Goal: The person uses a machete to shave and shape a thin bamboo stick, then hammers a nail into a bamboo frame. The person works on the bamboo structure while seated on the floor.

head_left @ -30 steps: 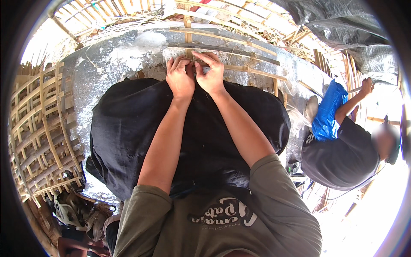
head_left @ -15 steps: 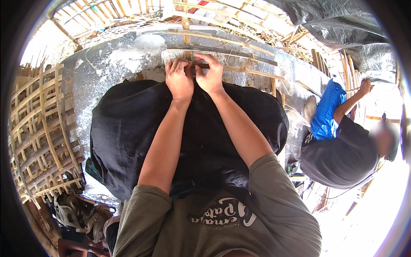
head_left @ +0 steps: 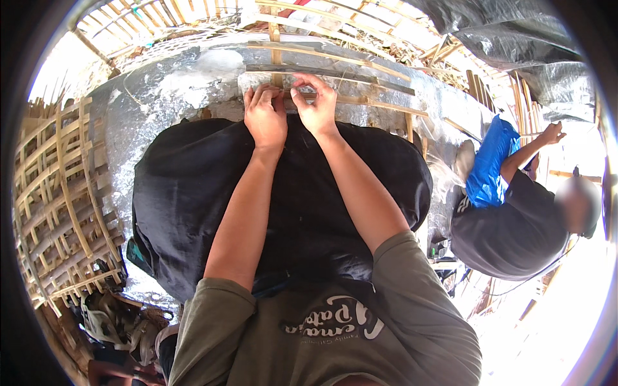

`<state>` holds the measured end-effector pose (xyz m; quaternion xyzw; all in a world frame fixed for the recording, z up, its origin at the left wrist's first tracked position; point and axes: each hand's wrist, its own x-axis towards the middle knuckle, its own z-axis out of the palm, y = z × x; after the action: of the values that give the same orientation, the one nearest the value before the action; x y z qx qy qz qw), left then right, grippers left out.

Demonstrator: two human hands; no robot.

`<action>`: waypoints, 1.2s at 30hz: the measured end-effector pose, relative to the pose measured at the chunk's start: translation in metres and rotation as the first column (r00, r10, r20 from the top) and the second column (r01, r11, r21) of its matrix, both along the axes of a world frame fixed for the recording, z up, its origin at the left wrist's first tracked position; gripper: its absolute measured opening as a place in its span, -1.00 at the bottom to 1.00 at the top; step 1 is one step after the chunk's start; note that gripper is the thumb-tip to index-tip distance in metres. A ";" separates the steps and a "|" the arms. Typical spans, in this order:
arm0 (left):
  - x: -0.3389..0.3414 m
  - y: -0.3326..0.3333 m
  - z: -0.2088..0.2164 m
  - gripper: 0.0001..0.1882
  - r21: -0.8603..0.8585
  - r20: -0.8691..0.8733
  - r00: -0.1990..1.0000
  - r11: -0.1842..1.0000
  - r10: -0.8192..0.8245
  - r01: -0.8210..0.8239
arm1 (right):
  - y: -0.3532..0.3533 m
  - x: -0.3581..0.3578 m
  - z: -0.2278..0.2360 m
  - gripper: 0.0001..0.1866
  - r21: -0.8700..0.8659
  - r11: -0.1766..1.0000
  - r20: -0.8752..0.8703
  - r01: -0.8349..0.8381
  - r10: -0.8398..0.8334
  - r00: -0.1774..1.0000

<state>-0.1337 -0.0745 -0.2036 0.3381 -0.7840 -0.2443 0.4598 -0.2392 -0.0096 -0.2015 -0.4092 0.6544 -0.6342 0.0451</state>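
1. Left hand (head_left: 265, 119): fingers curled and pressed onto a thin bamboo strip (head_left: 360, 101) at the far edge of the lap. Whether the fingertips pinch the strip cannot be told.
2. Right hand (head_left: 317, 103): just beside the left hand, thumb and fingers closed in a pinch on the same bamboo strip.
3. Bamboo strip: pale, narrow, lying roughly crosswise just beyond the knees, running from the hands toward the right. Further strips lie parallel beyond it.
4. Black cloth (head_left: 193, 193): large dark sheet draped over the person's lap, under both forearms.
5. Ground sheet (head_left: 161, 96): grey, silvery, crinkled, beneath the strips and the cloth.
6. Woven bamboo panel (head_left: 58, 193): open lattice of pale slats, at the person's left, near the cloth.
7. Blue plastic bag (head_left: 489, 161): bright blue, glossy, lying at the right against a second person (head_left: 515, 231) in a dark shirt, whose hand (head_left: 552, 133) is raised beyond it.
8. Black plastic sheeting (head_left: 515, 45): dark, shiny, crumpled, at the upper right.
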 end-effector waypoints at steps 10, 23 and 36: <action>-0.003 -0.002 -0.002 -0.96 0.001 0.038 0.999 0.999 -0.032 0.032 | 0.004 -0.024 0.034 -0.70 -0.055 0.998 0.383 -0.005 0.026 0.924; -0.003 -0.001 -0.002 -0.96 -0.086 0.094 0.995 0.996 -0.013 0.021 | 0.225 -0.138 0.176 -0.56 0.056 0.980 0.376 0.189 -0.196 0.906; -0.004 0.001 0.000 -0.95 -0.116 0.115 0.993 0.992 -0.027 0.040 | 0.374 -0.063 -0.033 -0.71 0.805 0.297 -0.475 0.514 -0.198 0.858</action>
<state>-0.1378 -0.0734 -0.2033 0.3104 -0.8275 -0.1856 0.4294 -0.3024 0.3647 -0.2348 -0.2441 0.9648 -0.0948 0.0235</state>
